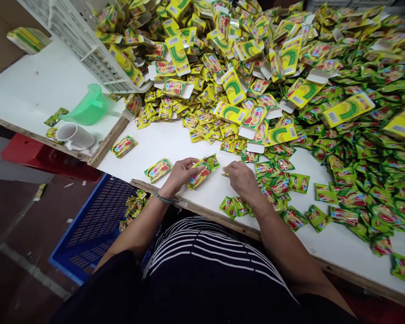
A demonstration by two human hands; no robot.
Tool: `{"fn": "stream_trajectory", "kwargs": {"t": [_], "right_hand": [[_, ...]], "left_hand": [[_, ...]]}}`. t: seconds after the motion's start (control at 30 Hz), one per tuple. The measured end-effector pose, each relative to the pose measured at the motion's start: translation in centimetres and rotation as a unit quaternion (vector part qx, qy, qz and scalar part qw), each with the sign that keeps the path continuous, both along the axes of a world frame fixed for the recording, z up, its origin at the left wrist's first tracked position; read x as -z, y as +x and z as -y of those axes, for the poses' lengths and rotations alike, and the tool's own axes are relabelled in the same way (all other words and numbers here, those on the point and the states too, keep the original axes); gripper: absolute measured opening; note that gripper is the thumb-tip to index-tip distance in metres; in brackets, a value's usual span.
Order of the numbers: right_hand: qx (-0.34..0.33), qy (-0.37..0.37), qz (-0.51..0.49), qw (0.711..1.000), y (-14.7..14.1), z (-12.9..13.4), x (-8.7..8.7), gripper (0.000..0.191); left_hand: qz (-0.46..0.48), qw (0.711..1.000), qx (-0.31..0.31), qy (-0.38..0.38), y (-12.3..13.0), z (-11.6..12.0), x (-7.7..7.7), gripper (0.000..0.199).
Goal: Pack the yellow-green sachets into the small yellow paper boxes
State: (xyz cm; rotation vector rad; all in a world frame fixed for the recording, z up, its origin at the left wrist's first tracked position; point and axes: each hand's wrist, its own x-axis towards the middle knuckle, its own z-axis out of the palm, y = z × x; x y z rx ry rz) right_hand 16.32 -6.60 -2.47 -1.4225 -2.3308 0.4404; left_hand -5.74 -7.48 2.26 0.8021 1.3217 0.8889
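My left hand (182, 174) grips a small yellow-green printed candy box (196, 179) above the table's front edge. A green candy sachet (212, 162) sticks out at the box's right end. Just to the right, my right hand (243, 181) is closed in a pinch; a yellow edge of a small packet (226, 169) shows at its fingertips, the rest hidden. Left of my left hand lies one candy box (158, 170), and farther left another box (124, 146). Green sachets (234, 207) lie beside and below my right wrist.
Flattened and open boxes (232, 85) heap at the back over yellow sachets (202, 96); green sachets (357, 189) spread right. A white crate (87, 45), green scoop (89, 105) and white cup (74, 136) stand left. Below is a blue basket (84, 234) with packets.
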Motion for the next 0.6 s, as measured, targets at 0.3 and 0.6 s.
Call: {"fn": "stream_trajectory", "kwargs": {"t": [0.3,0.6], "right_hand": [[0.119,-0.188,-0.447,0.867,0.9,-2.1,0.6,0.035],[0.019,-0.177,-0.308,0.935,0.7,-2.1,-0.8,0.018]], "left_hand": [[0.057,0.995,0.068,-0.042,1.5,0.3,0.0,0.045],[0.054,0.993,0.1,-0.037,2.4,0.0,0.3,0.047]]}}
